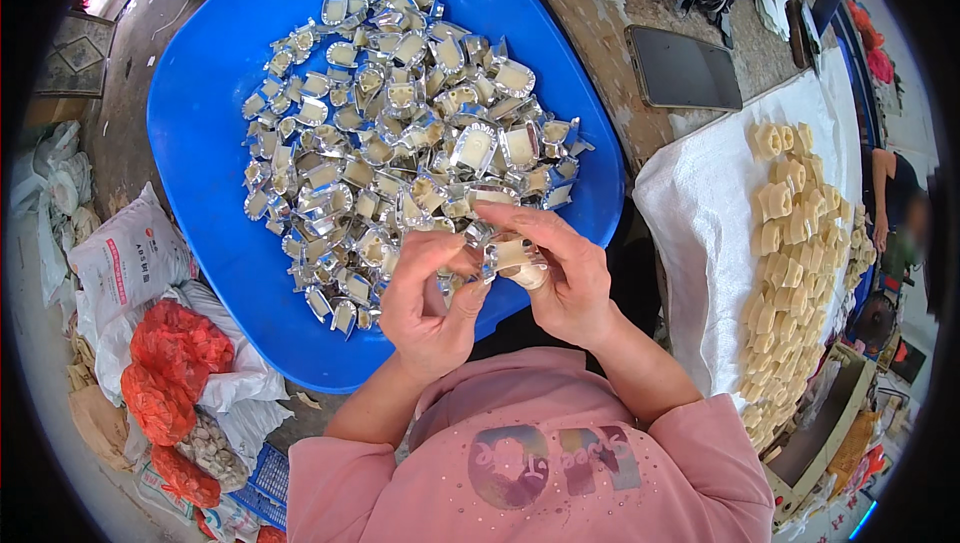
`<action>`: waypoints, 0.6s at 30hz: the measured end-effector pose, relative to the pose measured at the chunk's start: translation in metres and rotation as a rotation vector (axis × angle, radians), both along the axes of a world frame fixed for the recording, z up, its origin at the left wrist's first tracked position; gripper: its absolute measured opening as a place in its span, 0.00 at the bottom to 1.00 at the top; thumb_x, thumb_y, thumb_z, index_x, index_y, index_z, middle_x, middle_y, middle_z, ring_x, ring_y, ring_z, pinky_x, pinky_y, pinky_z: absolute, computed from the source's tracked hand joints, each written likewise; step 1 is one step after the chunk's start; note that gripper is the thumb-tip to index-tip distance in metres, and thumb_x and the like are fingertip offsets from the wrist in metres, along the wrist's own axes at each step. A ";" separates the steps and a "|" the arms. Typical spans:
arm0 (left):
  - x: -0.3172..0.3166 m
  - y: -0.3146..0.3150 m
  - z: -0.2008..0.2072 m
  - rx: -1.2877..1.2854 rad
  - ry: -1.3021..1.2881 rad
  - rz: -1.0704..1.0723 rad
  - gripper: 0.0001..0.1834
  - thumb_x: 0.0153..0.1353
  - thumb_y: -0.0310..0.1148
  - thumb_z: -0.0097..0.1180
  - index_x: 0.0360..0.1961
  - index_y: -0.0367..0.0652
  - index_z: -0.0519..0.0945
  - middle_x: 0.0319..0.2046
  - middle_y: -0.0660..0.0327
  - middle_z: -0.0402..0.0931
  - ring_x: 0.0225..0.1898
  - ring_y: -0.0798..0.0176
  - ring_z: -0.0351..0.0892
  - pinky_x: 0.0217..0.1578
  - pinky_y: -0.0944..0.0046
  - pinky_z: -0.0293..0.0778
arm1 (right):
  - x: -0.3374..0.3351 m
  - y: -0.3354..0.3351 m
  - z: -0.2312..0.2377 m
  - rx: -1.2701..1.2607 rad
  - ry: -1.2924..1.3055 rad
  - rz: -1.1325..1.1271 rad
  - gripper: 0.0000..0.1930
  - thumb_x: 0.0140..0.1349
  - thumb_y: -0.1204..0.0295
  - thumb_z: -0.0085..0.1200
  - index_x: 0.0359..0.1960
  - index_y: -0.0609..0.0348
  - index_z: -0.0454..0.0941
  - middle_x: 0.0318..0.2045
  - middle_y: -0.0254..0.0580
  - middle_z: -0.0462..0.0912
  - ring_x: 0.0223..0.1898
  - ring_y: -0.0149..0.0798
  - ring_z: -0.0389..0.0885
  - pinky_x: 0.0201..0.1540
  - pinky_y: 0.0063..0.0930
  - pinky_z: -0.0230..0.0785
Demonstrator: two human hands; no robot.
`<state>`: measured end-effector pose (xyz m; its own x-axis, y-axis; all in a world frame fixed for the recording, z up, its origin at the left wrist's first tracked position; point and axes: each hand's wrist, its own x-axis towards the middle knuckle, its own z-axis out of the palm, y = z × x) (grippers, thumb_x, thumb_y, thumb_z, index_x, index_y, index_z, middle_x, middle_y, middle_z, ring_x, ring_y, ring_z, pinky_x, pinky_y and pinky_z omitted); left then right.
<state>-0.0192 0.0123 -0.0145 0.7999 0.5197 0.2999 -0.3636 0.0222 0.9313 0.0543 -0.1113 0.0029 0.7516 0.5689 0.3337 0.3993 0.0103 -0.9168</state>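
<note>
In front of my chest, my right hand (570, 278) grips a small curved piece of shiny silver metal and cream plastic (512, 255) between thumb and fingers. My left hand (430, 303) meets it from the other side, its thumb and forefinger pinched at the silver edge; its other fingers curl inward. Both hands are over the near rim of a large blue tub (215, 273). Inside the tub lies a loose heap of similar silver-and-cream pieces (400, 133). How the held piece fits together is partly hidden by my fingers.
At right, many cream plastic pieces (790, 273) lie on a white cloth (690, 233) over a table. A black phone (685, 68) rests beyond it. White sacks (135, 253) and red plastic bags (180, 353) stand at left. Another person (895, 188) is at the far right.
</note>
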 end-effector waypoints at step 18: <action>-0.001 0.005 0.001 0.423 -0.040 0.070 0.04 0.56 0.24 0.60 0.33 0.39 0.78 0.27 0.58 0.76 0.31 0.56 0.74 0.30 0.64 0.70 | -0.011 0.003 -0.005 -0.006 -0.303 -0.052 0.20 0.52 0.90 0.52 0.48 0.64 0.68 0.38 0.57 0.79 0.34 0.49 0.82 0.32 0.36 0.78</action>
